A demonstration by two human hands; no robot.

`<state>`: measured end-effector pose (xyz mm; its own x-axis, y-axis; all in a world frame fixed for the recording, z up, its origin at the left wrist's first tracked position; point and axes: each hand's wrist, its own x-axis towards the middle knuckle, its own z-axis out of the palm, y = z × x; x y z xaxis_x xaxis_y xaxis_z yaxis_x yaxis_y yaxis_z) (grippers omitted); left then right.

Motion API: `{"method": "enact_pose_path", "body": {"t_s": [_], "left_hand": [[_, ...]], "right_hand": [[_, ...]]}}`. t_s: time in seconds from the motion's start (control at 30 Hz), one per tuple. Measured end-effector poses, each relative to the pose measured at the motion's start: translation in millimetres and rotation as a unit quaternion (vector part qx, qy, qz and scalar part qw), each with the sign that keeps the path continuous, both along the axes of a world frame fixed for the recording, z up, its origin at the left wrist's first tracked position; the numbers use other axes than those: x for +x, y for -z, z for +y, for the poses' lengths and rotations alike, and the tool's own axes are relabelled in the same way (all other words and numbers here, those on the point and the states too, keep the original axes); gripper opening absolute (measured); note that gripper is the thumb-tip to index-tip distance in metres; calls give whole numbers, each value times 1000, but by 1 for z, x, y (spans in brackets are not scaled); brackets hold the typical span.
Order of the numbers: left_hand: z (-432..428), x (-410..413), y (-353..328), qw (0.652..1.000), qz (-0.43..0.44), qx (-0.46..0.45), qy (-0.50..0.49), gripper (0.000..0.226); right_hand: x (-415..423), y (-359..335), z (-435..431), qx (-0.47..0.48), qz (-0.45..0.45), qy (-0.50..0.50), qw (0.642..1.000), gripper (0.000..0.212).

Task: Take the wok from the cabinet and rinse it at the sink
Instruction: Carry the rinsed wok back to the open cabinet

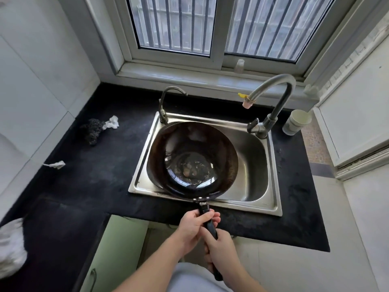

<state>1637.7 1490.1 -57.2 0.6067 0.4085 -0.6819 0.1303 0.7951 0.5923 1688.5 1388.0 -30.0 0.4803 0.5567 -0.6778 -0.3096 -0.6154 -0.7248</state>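
Observation:
A dark round wok (192, 161) with pale residue at its bottom sits over the left part of the steel sink (255, 165). Its black handle (210, 225) sticks out toward me over the counter's front edge. My left hand (194, 225) grips the handle close to the wok. My right hand (221, 247) grips the same handle farther back. The large curved faucet (273, 95) stands at the sink's back right, its spout ending right of the wok. No water is running from it.
A smaller thin tap (166, 104) rises at the sink's back left. A dark scrubber (93, 131) and crumpled paper (111, 122) lie on the black counter (94, 175). A white cup (295, 122) stands right of the faucet. A green cabinet door (117, 249) is below.

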Motion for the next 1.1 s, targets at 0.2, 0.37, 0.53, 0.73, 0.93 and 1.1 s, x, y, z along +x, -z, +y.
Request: {"method": "enact_pose_path", "body": {"t_s": [0.2,0.37,0.53,0.73,0.93,1.1], "left_hand": [[-13,21,-12,998,11,21,-57,20],[-41,39,-23,988,6,19,-151,12],[-77,40,-30,970,2,30,-241,11],[-125,17,-39,930,6,34,-365,11],[-170,-22,-47,885,15,43,-464,28],[-213,-55,-44,823,27,44,-566,16]], "right_hand": [[30,-3,-5,11,-49,-63,997,33],[61,-14,-24,37,-84,-159,983,36],[80,-14,-46,70,-85,-261,959,40],[73,-23,-71,103,-44,-372,921,43],[45,-27,-87,115,-24,-487,866,42],[11,-19,-106,101,3,-563,820,41]]}}
